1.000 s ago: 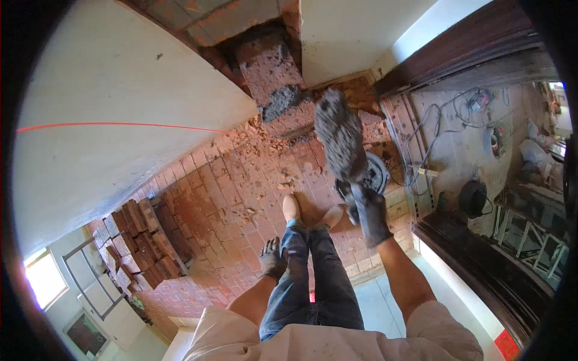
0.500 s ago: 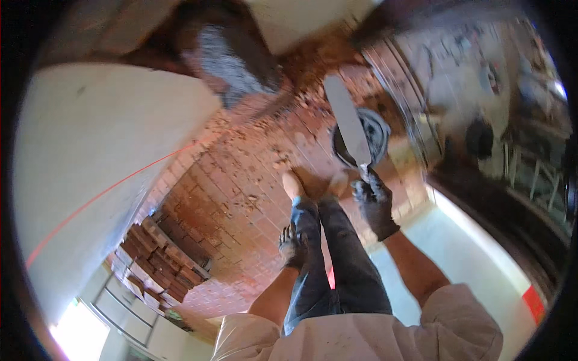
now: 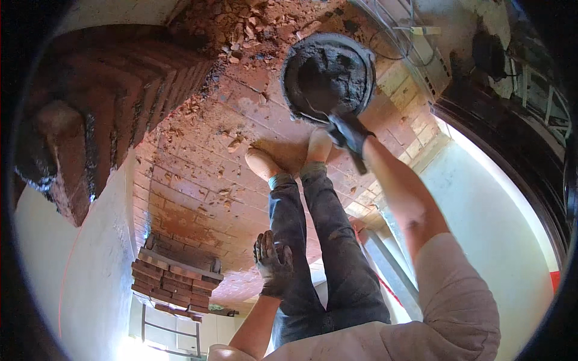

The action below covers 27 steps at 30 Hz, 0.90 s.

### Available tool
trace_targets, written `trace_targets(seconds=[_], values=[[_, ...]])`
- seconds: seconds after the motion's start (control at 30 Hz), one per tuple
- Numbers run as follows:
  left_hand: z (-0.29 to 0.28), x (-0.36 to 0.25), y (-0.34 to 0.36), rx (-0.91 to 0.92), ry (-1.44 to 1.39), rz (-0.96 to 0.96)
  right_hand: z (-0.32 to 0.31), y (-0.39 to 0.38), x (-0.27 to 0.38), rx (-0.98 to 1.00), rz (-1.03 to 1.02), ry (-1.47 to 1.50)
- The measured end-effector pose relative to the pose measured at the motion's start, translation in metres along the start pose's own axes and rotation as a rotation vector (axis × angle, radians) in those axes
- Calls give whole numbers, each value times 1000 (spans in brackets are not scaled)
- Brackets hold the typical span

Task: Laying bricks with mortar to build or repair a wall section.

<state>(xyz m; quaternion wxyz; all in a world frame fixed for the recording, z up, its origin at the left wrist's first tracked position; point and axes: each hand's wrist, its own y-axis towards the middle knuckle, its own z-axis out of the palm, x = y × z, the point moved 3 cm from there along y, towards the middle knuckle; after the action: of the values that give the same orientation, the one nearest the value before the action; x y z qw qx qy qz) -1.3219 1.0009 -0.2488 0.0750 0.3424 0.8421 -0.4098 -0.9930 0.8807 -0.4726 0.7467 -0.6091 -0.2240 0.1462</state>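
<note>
My right hand [image 3: 349, 133], in a dark glove, is closed round the handle of a trowel [image 3: 319, 93]. The trowel's blade reaches into a round black bucket [image 3: 288, 81] and is blurred there. Grey wet mortar [image 3: 343, 57] fills much of the bucket, which stands on the floor just beyond my feet. Over my left thigh, my gloved left hand [image 3: 274, 265] holds nothing, its fingers stretched out.
Brickwork [image 3: 102, 84] with dark wet joints rises close at the upper left. Brick rubble [image 3: 247, 30] litters the tiled floor [image 3: 198, 186]. A stack of bricks [image 3: 174, 280] stands at the lower left. A pale wall [image 3: 481, 198] and a cable [image 3: 397, 27] lie to the right.
My right hand has lowered the trowel from above the floor into the bucket. The view has shifted, bringing the brickwork closer at left. My left hand stays free by my leg.
</note>
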Motion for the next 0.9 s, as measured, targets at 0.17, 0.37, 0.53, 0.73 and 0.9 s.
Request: trace_targets(seconds=[0.17,0.37,0.53,0.73,0.9], values=[[-5,-1,6,-30,-10,48,-107,-70,50,-382,-364,-1192],[-5,5,5,-64,-9,56,-105,-1,35,-521,-562,-1508],[-4,2,6,-19,-26,65,-42,53,-20,-372,-50,-366],[-4,-7,10,-12,5,99,-33,28,-14,-335,-152,-175],[-6,-17,11,-10,48,116,-72,22,-52,-337,-259,-148]])
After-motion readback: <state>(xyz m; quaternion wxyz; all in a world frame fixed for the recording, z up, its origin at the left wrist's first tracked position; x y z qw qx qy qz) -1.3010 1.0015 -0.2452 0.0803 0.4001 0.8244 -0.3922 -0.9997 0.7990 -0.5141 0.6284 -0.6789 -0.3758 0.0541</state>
